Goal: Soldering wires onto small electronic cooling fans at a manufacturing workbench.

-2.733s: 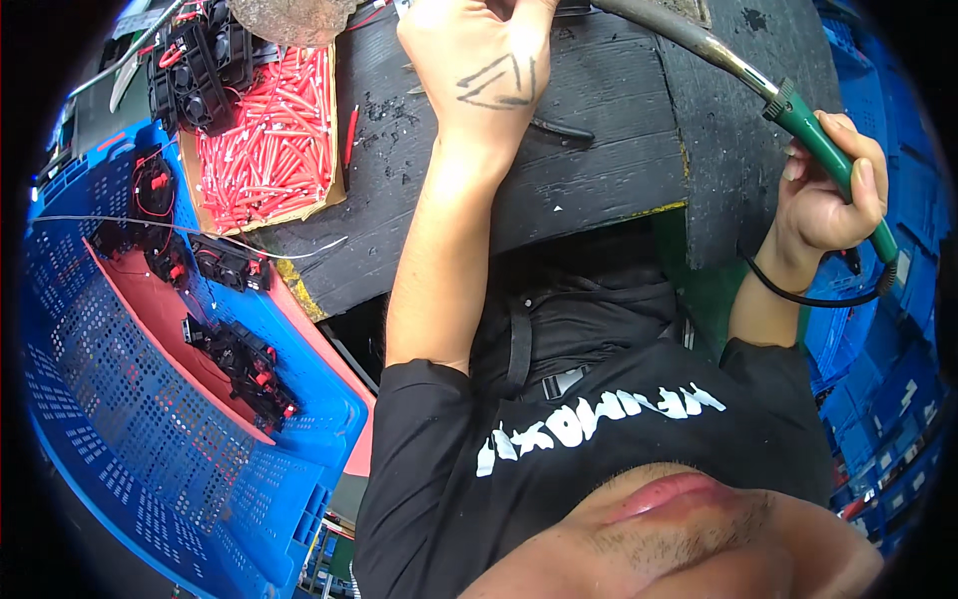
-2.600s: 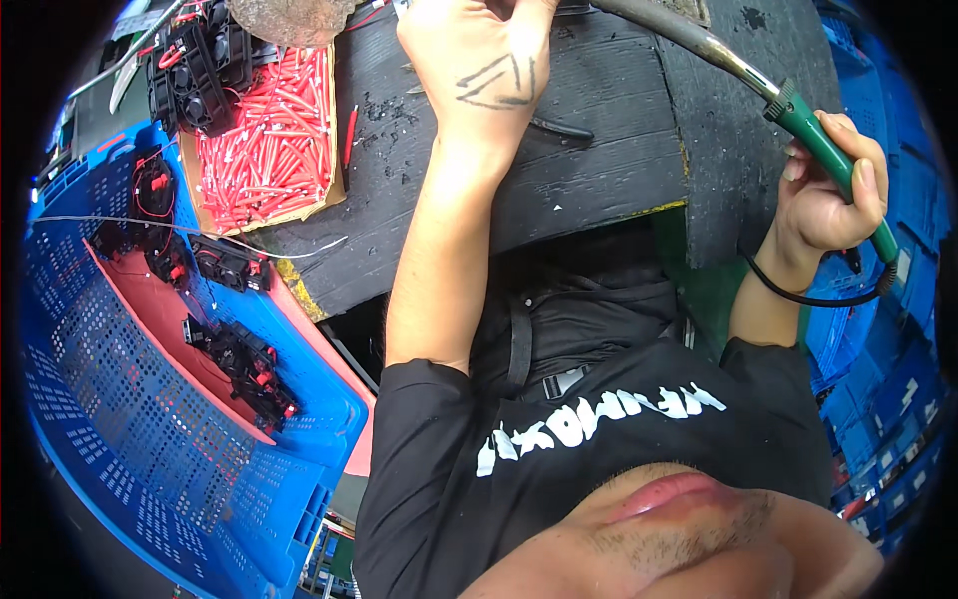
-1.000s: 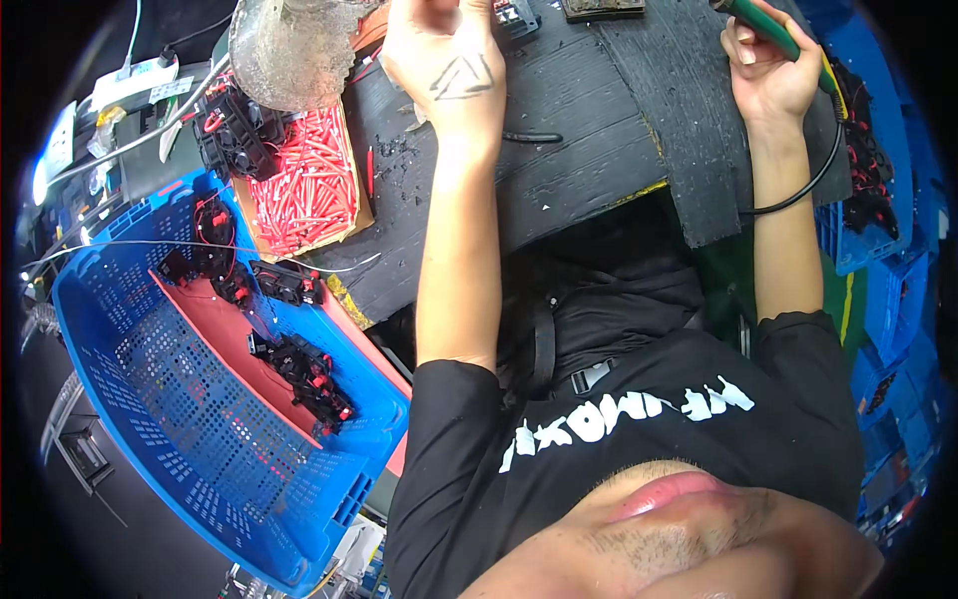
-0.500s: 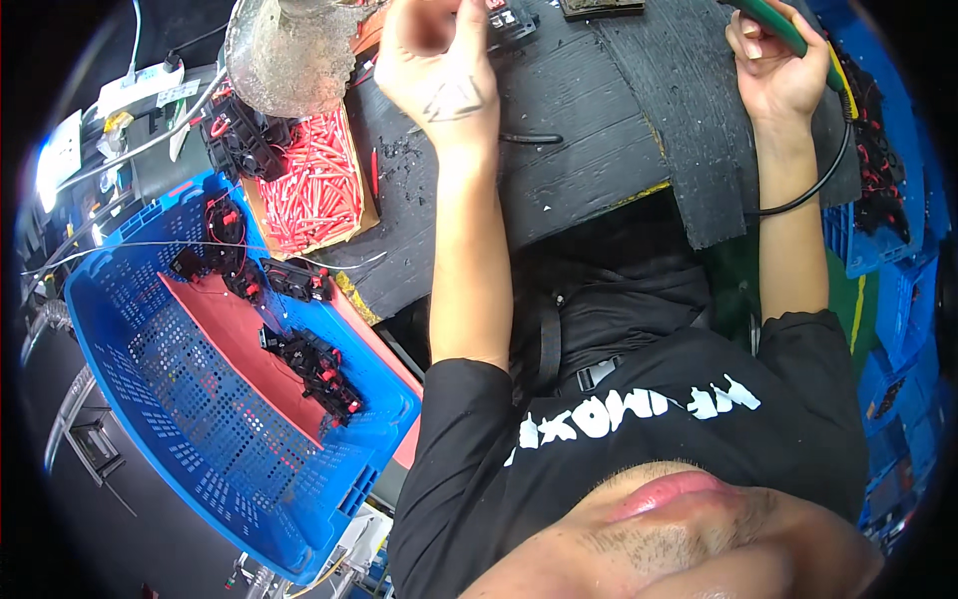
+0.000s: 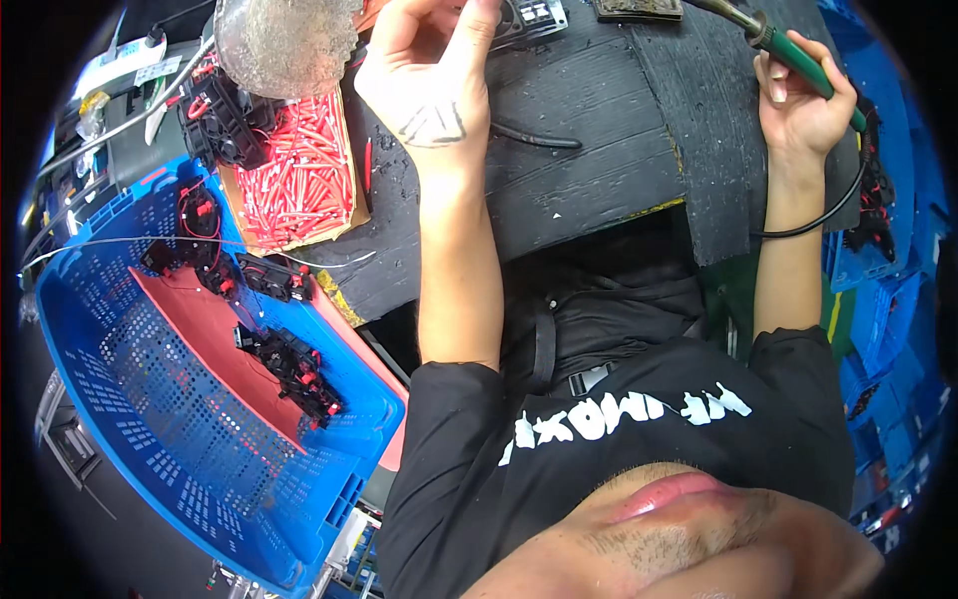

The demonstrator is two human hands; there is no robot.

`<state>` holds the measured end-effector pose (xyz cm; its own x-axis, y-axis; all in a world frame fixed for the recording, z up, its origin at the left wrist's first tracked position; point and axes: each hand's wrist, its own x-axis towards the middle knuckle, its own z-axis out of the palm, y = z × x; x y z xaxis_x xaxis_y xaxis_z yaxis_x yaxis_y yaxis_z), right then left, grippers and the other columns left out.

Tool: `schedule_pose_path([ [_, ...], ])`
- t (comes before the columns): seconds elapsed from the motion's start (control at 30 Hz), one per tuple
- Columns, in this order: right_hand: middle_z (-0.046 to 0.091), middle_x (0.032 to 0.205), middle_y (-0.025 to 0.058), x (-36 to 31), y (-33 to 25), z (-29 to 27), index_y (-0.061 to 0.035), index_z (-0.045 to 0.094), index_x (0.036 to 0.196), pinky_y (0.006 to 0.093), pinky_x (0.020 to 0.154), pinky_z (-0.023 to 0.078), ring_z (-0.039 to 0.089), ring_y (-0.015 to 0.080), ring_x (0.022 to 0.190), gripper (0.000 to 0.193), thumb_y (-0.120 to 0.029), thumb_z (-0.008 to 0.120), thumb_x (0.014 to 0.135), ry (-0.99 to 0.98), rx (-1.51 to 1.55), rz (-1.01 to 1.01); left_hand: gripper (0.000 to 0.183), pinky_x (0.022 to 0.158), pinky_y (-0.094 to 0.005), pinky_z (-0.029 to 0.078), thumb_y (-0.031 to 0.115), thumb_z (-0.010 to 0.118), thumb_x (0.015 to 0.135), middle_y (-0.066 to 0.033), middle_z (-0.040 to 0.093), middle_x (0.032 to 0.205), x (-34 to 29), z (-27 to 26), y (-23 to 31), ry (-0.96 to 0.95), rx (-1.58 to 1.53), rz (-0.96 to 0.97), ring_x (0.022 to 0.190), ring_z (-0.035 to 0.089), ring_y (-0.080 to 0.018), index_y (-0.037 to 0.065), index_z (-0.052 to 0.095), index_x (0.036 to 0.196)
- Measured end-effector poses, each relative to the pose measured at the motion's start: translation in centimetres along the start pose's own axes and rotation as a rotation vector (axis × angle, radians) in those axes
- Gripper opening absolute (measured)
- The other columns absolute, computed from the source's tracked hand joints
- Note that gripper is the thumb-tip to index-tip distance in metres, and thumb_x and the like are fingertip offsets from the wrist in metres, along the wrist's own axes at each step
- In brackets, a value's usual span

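Note:
My left hand [image 5: 429,75] is at the top of the view, its fingers curled and its thumb bent in. Whatever lies between those fingers is hidden by the hand and the picture's edge. Right beside it is a dark device [image 5: 529,18] with a black-and-white panel, partly cut off. In my right hand [image 5: 810,115] is a soldering iron [image 5: 798,65] with a green handle, held like a pen, its metal shaft slanting up to the left. The iron's tip is out of view. A black cord [image 5: 843,205] hangs beside my right wrist.
An open carton [image 5: 361,208] of red tubes stands left on the dark worktable [image 5: 589,190], with black fans [image 5: 220,125] by it. A grey funnel-shaped hood [image 5: 284,45] hangs above. A blue basket [image 5: 165,439] holds several black fans. A flat dark tray [image 5: 639,10] lies at the far edge.
The whole view has shifted slightly. My right hand and the soldering iron sit lower, and the iron's metal shaft now shows. More of the dark device shows beside my left hand.

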<state>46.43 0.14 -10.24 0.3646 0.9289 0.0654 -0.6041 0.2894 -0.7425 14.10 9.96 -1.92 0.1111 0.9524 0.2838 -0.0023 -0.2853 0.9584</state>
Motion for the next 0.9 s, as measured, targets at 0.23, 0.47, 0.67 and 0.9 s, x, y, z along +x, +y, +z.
schedule_pose_path([
  [0.23,0.064,0.076,0.0191,-0.9,-1.1,1.9,0.0067,0.069,0.111,0.0322,0.065,0.043,0.051,0.021,0.055,0.05,-0.033,0.045,0.093,0.032,-0.101,-0.006,0.016,0.073,-0.0191,0.046,-0.007,0.071,0.089,0.0003,0.069,0.095,-0.3,0.5,-0.1,0.045,-0.035,-0.008,0.08,0.06,-0.0045,0.001,0.073,0.103],
  [0.47,0.063,0.083,0.0203,-3.2,-3.0,6.6,0.0085,0.069,0.113,0.0313,0.059,0.038,0.049,0.0223,0.064,0.052,-0.033,0.046,0.093,0.033,-0.037,-0.13,0.011,0.067,-0.0167,0.041,-0.002,0.073,0.091,0.0043,0.067,0.091,-0.4,0.5,-0.8,0.113,-0.027,0.055,0.072,0.053,-0.0011,0.006,0.07,0.098],
  [0.67,0.061,0.081,0.0184,-8.5,-3.9,5.3,0.0052,0.071,0.109,0.0302,0.056,0.039,0.051,0.0227,0.065,0.048,-0.034,0.046,0.094,0.219,-0.038,-0.239,0.012,0.064,-0.0167,0.039,0.0,0.072,0.091,0.0063,0.061,0.085,-0.5,1.9,-1.7,0.136,-0.085,0.133,0.069,0.047,-0.001,0.007,0.066,0.097],
  [0.9,0.066,0.077,0.0142,-14.9,-2.3,2.8,-0.0041,0.068,0.1,0.0304,0.053,0.043,0.055,0.0214,0.057,0.047,-0.042,0.041,0.095,0.472,-0.361,-0.433,0.009,0.064,-0.0165,0.037,0.003,0.071,0.093,0.0071,0.063,0.087,-0.5,1.3,-1.5,0.152,-0.189,0.124,0.07,0.046,-0.0008,0.008,0.067,0.1],
])
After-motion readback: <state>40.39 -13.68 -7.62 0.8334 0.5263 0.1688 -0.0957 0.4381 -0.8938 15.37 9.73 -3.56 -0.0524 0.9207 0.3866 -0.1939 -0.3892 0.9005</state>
